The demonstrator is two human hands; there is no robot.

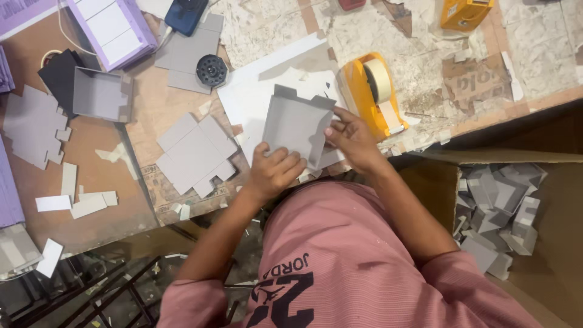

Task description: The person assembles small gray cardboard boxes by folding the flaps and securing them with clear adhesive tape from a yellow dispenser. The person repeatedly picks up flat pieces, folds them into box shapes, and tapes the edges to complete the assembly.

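1. Grey card tray (297,124), half-folded, sits at my twelve o'clock; my left hand (274,170) pinches its near edge and my right hand (352,141) presses its three o'clock wall.
2. I see the yellow tape dispenser (371,91) crowding the two o'clock side, a flat cutout (194,153) at nine o'clock.

Grey cardboard box blank (297,124), side flaps folded up, lying open-side up at frame centre, pinched between my hands.

folded card tray (296,124) between flat cutout (193,153) and tape dispenser (371,92)
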